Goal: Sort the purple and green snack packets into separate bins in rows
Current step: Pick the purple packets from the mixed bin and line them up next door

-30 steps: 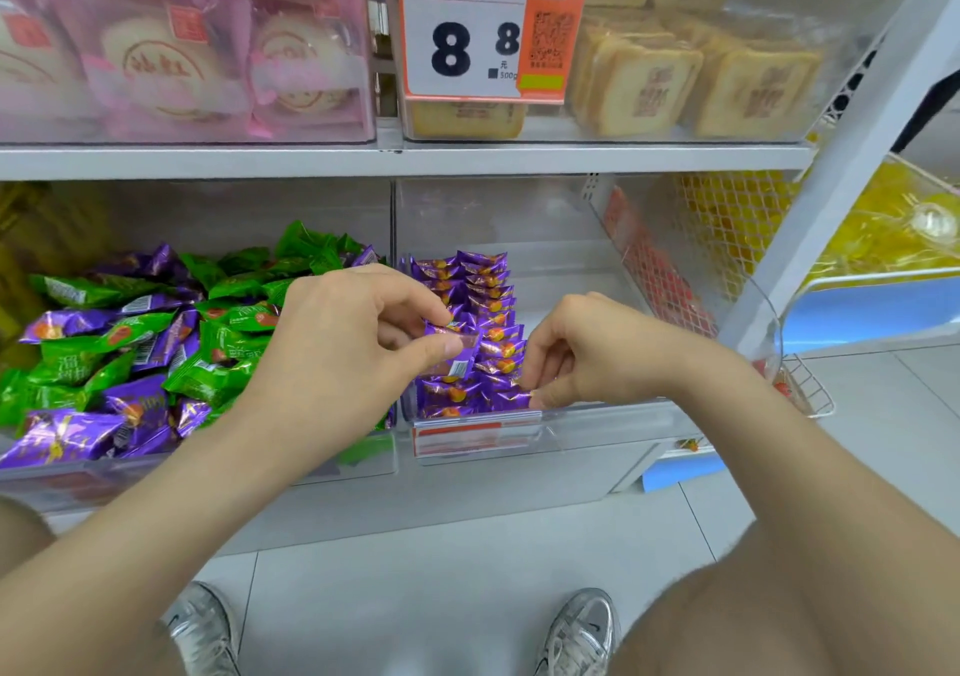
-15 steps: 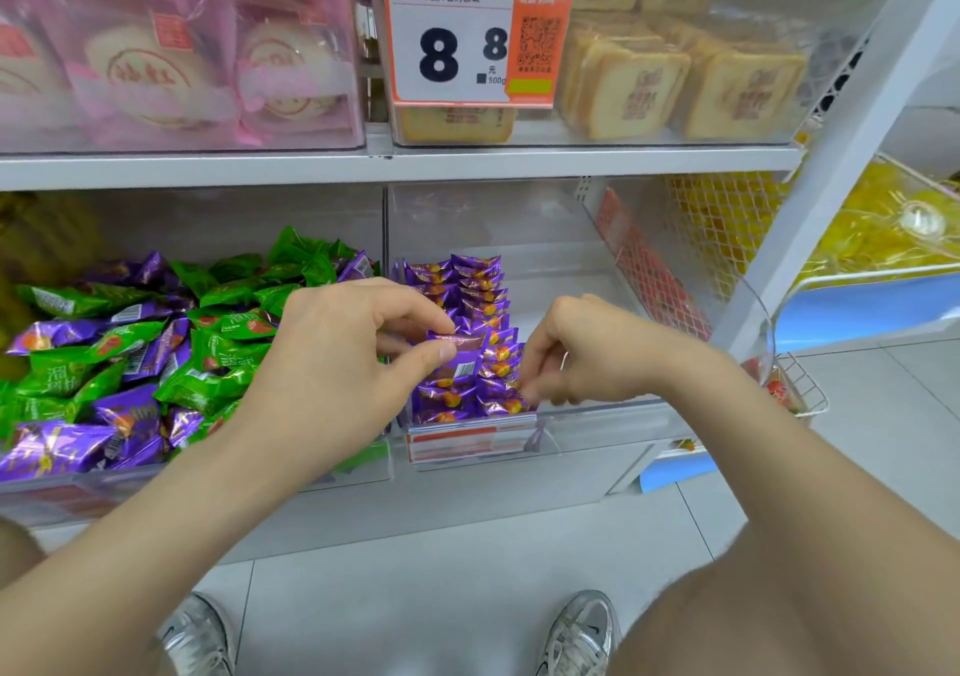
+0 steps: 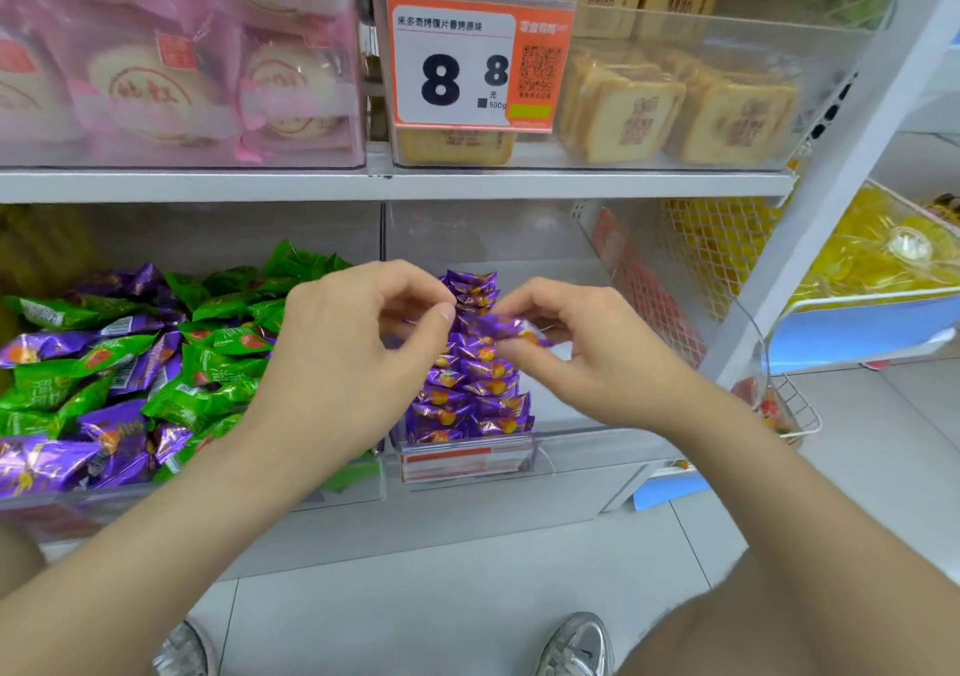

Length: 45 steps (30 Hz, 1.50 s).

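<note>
A clear bin (image 3: 566, 447) on the lower shelf holds a neat row of purple packets (image 3: 467, 389) along its left side. Left of it, another clear bin (image 3: 78, 501) holds a loose mix of green packets (image 3: 208, 379) and purple ones (image 3: 57, 462). My left hand (image 3: 358, 358) and my right hand (image 3: 582, 353) are raised above the row, and together they pinch one purple packet (image 3: 491, 324) between their fingertips, each at one end. The left hand covers the row's left edge.
The upper shelf (image 3: 395, 184) carries bins of pink-wrapped cakes (image 3: 156, 78) and toast-like biscuits (image 3: 675, 109), with an orange price tag (image 3: 478, 59). A white shelf post (image 3: 831, 182) rises at right, with a wire basket (image 3: 795, 410) and yellow goods (image 3: 872, 254) beyond. My shoes (image 3: 576, 644) stand on grey floor tiles.
Both hands have lifted from low in the purple row up and toward each other. The purple packet the left hand held is now pinched by both hands above the row.
</note>
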### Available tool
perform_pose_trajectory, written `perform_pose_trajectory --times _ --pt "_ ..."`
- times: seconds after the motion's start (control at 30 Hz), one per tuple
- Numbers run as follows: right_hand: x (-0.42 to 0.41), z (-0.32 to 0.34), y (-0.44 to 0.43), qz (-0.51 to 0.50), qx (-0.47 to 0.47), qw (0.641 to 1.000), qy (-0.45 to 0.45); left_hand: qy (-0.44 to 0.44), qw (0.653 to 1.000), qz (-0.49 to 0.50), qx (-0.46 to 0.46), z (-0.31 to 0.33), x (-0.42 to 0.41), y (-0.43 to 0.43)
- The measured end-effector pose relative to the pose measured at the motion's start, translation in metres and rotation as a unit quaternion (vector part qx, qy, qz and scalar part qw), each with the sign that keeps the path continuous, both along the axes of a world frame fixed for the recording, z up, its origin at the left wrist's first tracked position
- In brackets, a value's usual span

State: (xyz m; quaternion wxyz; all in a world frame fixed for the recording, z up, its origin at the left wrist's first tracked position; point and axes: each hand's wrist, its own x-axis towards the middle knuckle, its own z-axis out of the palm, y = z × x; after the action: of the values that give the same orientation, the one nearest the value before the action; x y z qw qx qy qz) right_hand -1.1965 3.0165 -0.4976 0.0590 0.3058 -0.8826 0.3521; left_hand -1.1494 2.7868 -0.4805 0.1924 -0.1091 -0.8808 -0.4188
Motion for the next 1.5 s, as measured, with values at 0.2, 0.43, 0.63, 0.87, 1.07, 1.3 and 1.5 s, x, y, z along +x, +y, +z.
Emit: perform_pose_trajectory --times 0.2,0.43,0.63,0.87,1.07,1.3,1.5 --pt "-0.066 -0.027 0.028 -0.128 0.147 0.981 -0.007 -0.007 0.958 -0.063 -0.28 -0.017 -0.02 -0.015" --pt "-0.121 -0.05 0.018 -0.193 0.221 0.956 -0.013 -0.036 0.964 -0.022 -0.261 -0.024 -0.028 -0.009" --pt "-0.148 -0.066 0.003 -0.271 0.207 0.938 -0.058 -0.082 0.974 0.017 -0.212 -0.039 -0.034 -0.006" --pt "-0.159 -0.068 -0.005 -0.291 0.224 0.93 -0.018 -0.077 0.972 0.015 -0.22 -0.049 -0.034 -0.007" --pt "-0.164 -0.07 -0.008 -0.297 0.181 0.938 -0.019 -0.067 0.973 0.013 -0.221 -0.05 -0.034 -0.007" --pt "-0.165 -0.072 -0.005 -0.311 0.209 0.927 -0.022 -0.063 0.971 0.006 -0.229 -0.05 -0.034 -0.008" --pt "-0.142 -0.058 -0.008 -0.345 0.161 0.924 -0.033 -0.052 0.978 -0.019 -0.201 -0.042 -0.029 -0.011"
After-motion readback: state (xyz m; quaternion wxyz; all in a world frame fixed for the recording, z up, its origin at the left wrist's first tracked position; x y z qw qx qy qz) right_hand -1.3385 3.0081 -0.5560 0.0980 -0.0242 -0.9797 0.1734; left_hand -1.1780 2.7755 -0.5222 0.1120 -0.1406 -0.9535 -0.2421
